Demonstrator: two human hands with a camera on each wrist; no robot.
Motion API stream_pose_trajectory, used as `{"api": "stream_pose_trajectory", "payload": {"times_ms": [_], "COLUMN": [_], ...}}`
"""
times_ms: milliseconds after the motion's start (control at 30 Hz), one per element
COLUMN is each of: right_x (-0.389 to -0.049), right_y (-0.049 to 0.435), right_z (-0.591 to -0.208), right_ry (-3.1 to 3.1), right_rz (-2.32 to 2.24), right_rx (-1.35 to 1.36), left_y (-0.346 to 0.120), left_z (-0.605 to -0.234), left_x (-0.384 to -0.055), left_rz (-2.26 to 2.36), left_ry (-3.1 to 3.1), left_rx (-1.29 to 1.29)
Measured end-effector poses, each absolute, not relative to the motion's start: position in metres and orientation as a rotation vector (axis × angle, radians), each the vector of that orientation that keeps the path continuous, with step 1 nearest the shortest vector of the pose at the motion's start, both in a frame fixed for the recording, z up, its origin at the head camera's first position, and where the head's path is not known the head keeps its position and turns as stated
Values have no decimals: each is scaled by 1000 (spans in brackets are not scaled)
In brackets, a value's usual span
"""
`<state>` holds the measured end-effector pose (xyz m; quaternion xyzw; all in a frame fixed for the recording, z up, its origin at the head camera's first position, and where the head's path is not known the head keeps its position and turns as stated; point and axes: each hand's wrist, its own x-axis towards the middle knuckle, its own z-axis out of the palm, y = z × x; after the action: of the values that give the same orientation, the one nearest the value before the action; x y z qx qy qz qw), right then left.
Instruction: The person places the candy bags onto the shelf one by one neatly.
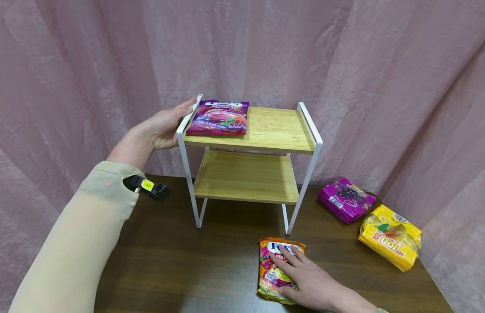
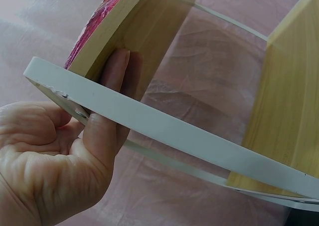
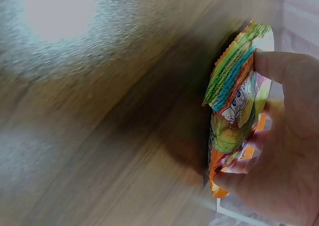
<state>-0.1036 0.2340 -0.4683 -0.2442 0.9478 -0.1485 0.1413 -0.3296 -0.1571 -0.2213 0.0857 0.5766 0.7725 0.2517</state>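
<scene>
My left hand [image 1: 168, 126] grips the upper left side of a small two-tier shelf [image 1: 281, 128] with wooden boards and a white frame. In the left wrist view, a finger of the left hand [image 2: 65, 161] reaches past the white bar to the underside of the top board. A purple-red candy bag [image 1: 220, 119] lies on the left half of that board. My right hand [image 1: 305, 278] rests with spread fingers on an orange, multicoloured candy bag [image 1: 267, 276] lying flat on the table. The right wrist view shows the thumb and fingertips touching this bag's surface.
A purple candy bag [image 1: 346, 201] with a blackberry picture lies on the table right of the shelf. Beside it, nearer the table's right edge, is a yellow candy bag [image 1: 391, 237]. Pink curtains [image 1: 265, 52] hang behind the dark wooden table [image 1: 160, 261].
</scene>
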Motion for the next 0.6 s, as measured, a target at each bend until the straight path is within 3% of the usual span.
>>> {"api": "stream_pose_trajectory", "payload": {"times_ms": [600], "right_x": [-112], "right_y": [206], "right_z": [-470], "right_ry": [2741], "right_rz": [-384], "right_rx": [-789], "left_y": [-158], "left_z": [-221], "left_x": [-328], "left_rz": [2100], "left_ry": [1582], "left_rx": [232]}}
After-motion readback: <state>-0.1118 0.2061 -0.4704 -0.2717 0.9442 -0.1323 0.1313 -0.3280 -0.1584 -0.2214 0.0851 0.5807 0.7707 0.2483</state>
